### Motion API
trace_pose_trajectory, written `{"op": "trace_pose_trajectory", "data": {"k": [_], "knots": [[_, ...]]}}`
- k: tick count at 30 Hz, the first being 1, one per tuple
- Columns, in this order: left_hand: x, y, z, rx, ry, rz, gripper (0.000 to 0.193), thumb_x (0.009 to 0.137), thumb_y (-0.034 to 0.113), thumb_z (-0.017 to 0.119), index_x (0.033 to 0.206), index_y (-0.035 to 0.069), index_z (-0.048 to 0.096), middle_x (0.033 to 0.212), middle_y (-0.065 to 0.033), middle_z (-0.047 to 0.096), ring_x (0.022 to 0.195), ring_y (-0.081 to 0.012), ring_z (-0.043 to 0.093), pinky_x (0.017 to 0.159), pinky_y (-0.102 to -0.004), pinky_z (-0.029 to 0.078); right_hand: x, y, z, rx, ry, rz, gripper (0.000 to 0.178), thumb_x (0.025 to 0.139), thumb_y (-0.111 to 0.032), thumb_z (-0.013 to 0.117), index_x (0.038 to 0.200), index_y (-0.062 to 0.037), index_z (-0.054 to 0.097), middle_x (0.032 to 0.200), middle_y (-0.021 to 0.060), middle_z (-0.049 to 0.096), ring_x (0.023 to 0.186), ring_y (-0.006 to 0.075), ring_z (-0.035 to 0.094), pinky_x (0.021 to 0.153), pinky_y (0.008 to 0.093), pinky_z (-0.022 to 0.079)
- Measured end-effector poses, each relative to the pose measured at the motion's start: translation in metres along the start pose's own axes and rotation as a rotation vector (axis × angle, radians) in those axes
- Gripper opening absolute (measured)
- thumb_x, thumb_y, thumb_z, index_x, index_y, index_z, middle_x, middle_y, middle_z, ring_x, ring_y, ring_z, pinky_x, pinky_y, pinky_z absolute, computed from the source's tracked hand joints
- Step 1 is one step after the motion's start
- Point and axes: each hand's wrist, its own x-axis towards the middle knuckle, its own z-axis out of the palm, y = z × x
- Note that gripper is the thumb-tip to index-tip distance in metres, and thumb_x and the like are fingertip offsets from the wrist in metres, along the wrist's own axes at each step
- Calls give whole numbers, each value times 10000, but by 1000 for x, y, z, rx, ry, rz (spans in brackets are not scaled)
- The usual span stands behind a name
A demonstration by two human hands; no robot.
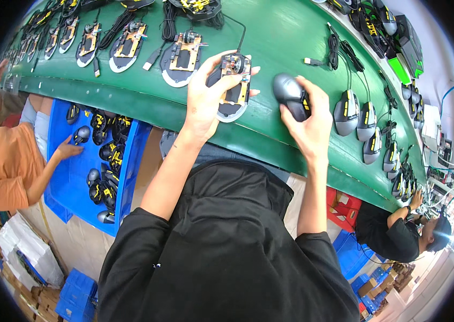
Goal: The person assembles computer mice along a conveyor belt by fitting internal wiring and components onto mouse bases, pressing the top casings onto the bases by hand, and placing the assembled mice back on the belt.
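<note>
"Status?"
"Left hand (204,101) is gripping an open mouse base (234,99); right hand (314,115) is clasping a grey mouse shell (289,91). Hands are hovering apart over the green worktop (278,45)."
"Step?"
"Probably pairing shell with base; they aren't touching yet."
"Next move?"
"Likely calling for bringing the shell across and lining it up over the base."

Two held mouse parts (288,89), two co-workers (8,167)
</note>
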Motion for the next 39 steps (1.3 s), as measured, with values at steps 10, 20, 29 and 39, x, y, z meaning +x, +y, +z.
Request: {"op": "trace_pose_trajectory", "data": {"k": [10, 20, 29, 39], "knots": [[1, 4, -3, 6, -8, 5, 373, 901, -31, 541, 1263, -70, 463, 1200, -214, 597, 1122, -369, 631, 817, -450, 624, 13, -31, 23, -252, 182, 236, 788, 786, -402, 778, 1382, 8, 465, 1335, 231, 536, 1250, 376, 495, 1049, 427, 398], [-1, 3, -7, -136, 11, 44, 407, 1004, 239, 435, 1320, -10, 491, 1173, -106, 627, 1029, -193, 635, 901, -330, 522, -3, -83, 64, -17, 198, -174, 494, 853, -123, 681, 1337, -91, 587, 1351, 251, 530, 1165, 386, 558, 999, 421, 448], [-8, 6, -8, -58, -10, 117, 388, 1002, 198, 509, 1331, -7, 489, 1197, -82, 593, 1070, -157, 592, 934, -297, 480, -13, -87, 95, -30, 162, -155, 605, 832, -112, 725, 1387, -17, 504, 1408, 293, 465, 1164, 407, 580, 963, 416, 479], [2, 8, -19, -197, 84, 25, 249, 932, 143, 607, 1138, 6, 574, 1015, -51, 613, 901, -116, 609, 794, -262, 512, -6, -68, 59, 977, -94, 553, 581, 800, -143, 804, 1293, 56, 570, 1150, 152, 690, 970, 175, 666, 850, 317, 538]]}}
